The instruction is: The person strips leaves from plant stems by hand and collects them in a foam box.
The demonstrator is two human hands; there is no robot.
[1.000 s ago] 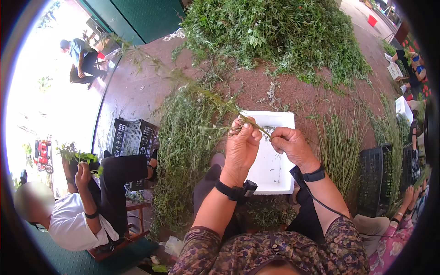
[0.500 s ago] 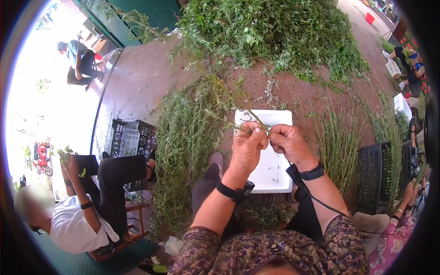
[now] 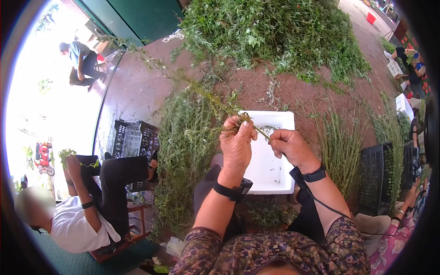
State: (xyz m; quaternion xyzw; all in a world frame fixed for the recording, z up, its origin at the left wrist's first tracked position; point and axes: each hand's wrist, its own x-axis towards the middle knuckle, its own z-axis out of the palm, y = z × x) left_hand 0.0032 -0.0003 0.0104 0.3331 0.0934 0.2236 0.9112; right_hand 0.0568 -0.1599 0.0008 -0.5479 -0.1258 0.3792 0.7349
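A long leafy plant stem runs from my hands up toward the upper left. My left hand is closed around it, thumb on top, with some leaves bunched at the fingers. Close by on the right, my right hand pinches the stem's bare lower end between thumb and fingers. Below both hands stands a white foam box, with small bits of green lying inside it.
A big heap of leafy stalks lies ahead. More stalks lie to the left, and thin bare stems to the right. Black crates stand on the left, others on the right. A seated person handles greens at left.
My left hand has moved left, away from my right hand, sliding along the stem. A length of bare stem now shows between them. My right hand has shifted slightly.
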